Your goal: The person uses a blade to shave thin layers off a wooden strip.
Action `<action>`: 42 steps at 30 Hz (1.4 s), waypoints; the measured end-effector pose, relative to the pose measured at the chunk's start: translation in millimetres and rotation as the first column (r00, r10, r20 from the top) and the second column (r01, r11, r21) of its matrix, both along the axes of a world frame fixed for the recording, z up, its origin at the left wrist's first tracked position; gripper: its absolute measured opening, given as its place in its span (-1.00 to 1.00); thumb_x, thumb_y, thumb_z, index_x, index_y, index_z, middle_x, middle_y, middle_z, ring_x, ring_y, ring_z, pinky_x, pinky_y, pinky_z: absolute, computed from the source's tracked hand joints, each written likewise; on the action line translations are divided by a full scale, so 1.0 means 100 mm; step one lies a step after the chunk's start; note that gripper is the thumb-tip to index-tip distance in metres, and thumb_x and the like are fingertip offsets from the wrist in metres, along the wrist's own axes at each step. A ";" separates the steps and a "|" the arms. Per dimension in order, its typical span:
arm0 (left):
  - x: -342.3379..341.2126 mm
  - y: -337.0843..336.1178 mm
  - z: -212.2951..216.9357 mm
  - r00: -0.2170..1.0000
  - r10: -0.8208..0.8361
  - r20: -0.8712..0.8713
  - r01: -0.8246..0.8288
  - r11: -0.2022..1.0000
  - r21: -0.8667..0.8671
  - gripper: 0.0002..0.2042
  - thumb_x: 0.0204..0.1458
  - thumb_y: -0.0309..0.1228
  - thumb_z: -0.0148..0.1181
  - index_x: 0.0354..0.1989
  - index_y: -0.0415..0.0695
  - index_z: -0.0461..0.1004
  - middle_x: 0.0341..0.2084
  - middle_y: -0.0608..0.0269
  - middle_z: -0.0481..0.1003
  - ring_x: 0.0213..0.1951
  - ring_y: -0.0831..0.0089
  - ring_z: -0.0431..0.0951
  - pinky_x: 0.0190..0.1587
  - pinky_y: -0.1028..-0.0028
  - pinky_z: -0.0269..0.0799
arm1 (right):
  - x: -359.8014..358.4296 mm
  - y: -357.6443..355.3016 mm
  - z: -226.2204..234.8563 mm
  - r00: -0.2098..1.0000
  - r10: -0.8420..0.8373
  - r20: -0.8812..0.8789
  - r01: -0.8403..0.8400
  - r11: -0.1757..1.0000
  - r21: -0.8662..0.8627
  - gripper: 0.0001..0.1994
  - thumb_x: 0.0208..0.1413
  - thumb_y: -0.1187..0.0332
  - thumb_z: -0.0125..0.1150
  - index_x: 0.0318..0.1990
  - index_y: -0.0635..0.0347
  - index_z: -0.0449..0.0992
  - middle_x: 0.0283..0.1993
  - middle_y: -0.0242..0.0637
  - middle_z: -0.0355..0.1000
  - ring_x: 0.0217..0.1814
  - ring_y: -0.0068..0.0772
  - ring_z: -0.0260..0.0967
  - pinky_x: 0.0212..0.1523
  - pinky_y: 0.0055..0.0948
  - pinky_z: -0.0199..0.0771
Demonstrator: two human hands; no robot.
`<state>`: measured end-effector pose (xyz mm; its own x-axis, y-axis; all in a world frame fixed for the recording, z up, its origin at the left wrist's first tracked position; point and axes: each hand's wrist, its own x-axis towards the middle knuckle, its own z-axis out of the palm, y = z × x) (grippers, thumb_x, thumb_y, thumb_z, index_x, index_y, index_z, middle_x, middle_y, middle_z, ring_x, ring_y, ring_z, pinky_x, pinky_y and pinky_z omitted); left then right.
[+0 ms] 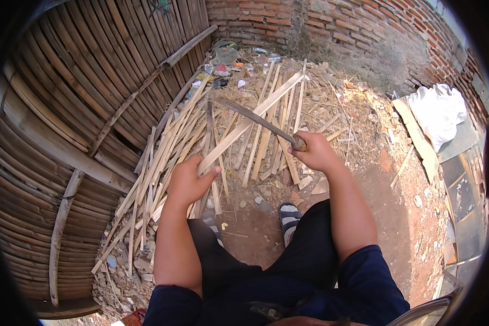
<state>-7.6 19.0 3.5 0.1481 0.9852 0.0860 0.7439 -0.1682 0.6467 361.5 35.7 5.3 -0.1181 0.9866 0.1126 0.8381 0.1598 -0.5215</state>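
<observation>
My left hand [189, 180] is closed round the near end of a pale split bamboo strip [236, 131], which slants up and away to the right. In my right hand [314, 152] is the handle of a machete [266, 124]. Its long dark blade points to the far left and crosses over the strip about midway; whether the two touch I cannot tell. Beneath and beyond them, more bamboo strips [261, 154] lie on the ground. A thick heap of such strips [160, 155] spreads to the left of my left hand.
A bamboo-slat wall [108, 70] rises on the left, and a brick wall [255, 22] stands at the back. Litter [223, 68] is strewn in the far corner. On the right are a white sack [437, 111] and dark panels [462, 187]. My sandalled foot [289, 217] is on bare soil.
</observation>
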 end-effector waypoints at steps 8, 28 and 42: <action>-0.07 -0.01 -0.12 0.996 -0.008 0.086 -0.001 0.995 0.104 -0.51 0.08 -0.06 0.53 -0.13 -0.31 0.64 -0.41 -0.15 0.66 -0.34 -0.06 0.70 -0.22 0.14 0.56 | -0.24 0.04 0.01 0.981 0.183 0.064 -0.180 0.982 -0.050 -0.65 0.10 0.20 0.50 -0.01 0.16 0.66 -0.20 0.09 0.64 -0.04 0.22 0.61 0.00 0.04 0.58; -0.07 0.01 -0.12 1.000 -0.004 0.028 0.002 0.997 0.083 -0.52 0.10 -0.05 0.51 -0.12 -0.29 0.65 -0.42 -0.15 0.65 -0.33 -0.08 0.69 -0.20 0.14 0.56 | -0.19 0.06 -0.07 0.975 0.204 0.086 -0.203 0.979 -0.018 -0.67 0.11 0.16 0.52 -0.09 0.16 0.65 -0.24 0.06 0.62 -0.10 0.21 0.60 -0.06 0.05 0.56; 0.01 -0.01 0.00 1.000 0.012 -0.021 -0.012 0.999 -0.032 -0.58 0.12 -0.10 0.53 -0.11 -0.25 0.64 -0.41 -0.05 0.63 -0.35 0.13 0.64 -0.21 0.22 0.51 | -0.06 0.01 -0.11 0.994 0.109 0.019 -0.109 0.993 0.045 -0.65 0.10 0.21 0.53 -0.06 0.22 0.65 -0.25 0.08 0.62 -0.16 0.18 0.59 -0.09 -0.04 0.57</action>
<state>-6.4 17.8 3.5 0.1376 0.9891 0.0516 0.7594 -0.1388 0.6356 355.1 37.1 -5.3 -0.2270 0.9616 0.1543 0.8231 0.2741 -0.4975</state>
